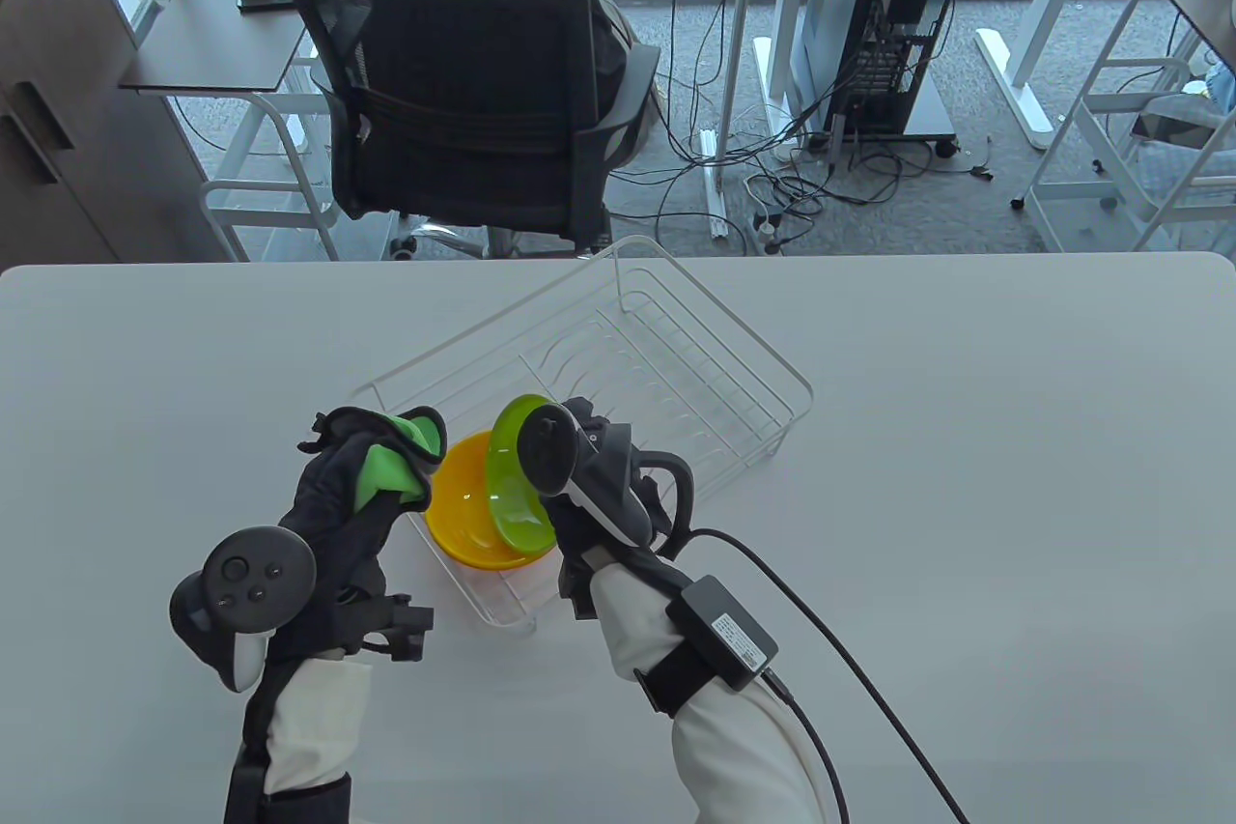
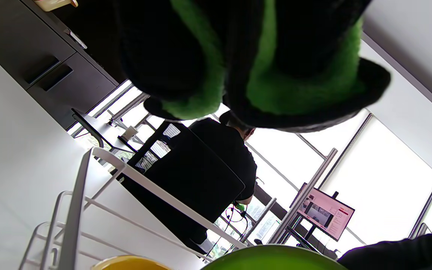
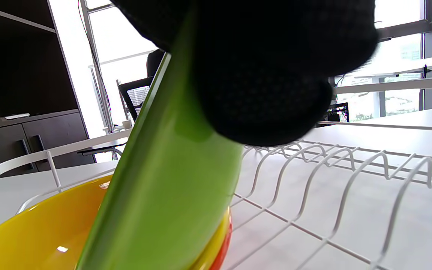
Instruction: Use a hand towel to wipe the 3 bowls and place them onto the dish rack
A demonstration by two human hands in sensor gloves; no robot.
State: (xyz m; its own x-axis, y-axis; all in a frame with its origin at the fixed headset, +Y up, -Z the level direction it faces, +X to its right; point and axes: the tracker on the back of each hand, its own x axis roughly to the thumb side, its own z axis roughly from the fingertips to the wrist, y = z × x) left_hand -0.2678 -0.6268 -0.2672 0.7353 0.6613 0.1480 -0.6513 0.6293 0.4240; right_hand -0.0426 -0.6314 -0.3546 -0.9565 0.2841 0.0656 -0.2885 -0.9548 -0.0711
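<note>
Right hand (image 1: 603,486) grips a tilted green bowl (image 1: 512,476) over the yellow bowl (image 1: 463,505) in the rack (image 1: 676,360); left hand (image 1: 357,486) clutches the towel (image 1: 391,467)

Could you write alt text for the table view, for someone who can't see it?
A gloved right hand holds a green bowl tilted on edge over a yellow bowl in a white wire dish rack on a table. The left hand grips a green towel beside the rack.
</note>
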